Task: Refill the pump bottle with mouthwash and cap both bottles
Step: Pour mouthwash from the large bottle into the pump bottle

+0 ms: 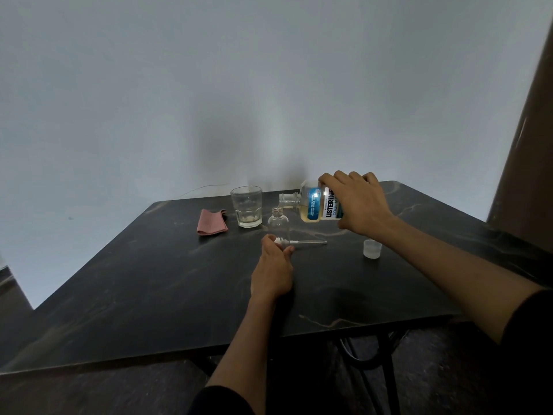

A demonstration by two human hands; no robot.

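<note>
Presently we list: our right hand (357, 202) grips the mouthwash bottle (317, 206), tipped on its side, uncapped mouth just over the neck of the small pump bottle (278, 224) standing on the dark counter (149, 280). Our left hand (273, 269) holds the pump head (282, 241), tube lying flat. Nearby: loose cap (372, 248), glass tumbler (246, 206), pink cloth (211, 226).

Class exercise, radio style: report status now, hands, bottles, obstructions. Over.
Right hand grips mouthwash bottle, tipped over small bottle. Left hand holds pump head. Cap off, on table. Glass beside, not blocking.
</note>
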